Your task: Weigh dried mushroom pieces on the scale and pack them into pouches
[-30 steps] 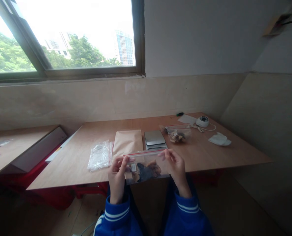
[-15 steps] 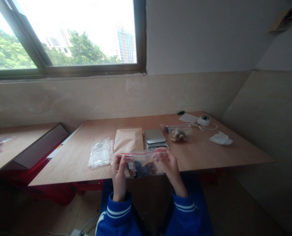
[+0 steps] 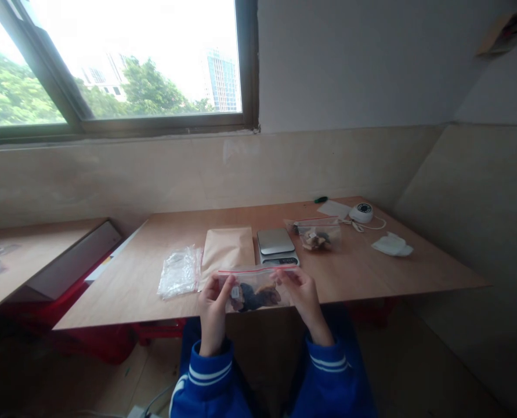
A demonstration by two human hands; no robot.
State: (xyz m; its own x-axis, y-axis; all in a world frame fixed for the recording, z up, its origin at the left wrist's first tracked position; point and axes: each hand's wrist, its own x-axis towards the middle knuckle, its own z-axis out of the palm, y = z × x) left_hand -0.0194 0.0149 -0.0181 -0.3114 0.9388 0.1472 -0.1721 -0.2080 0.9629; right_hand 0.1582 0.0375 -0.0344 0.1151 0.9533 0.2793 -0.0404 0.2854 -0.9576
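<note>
Scale (image 3: 275, 241) beyond the held bag (image 3: 258, 298)

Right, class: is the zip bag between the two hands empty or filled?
Partly filled: dark and brown pieces show through the clear zip bag, below its red seal strip.

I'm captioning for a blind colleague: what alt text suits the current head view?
A person's left hand and right hand hold a clear bag of dark and brown pieces near its upper corners. Beyond it, on a wooden table, are clear plastic bags, a brown paper pouch, a scale and another filled bag.
</note>
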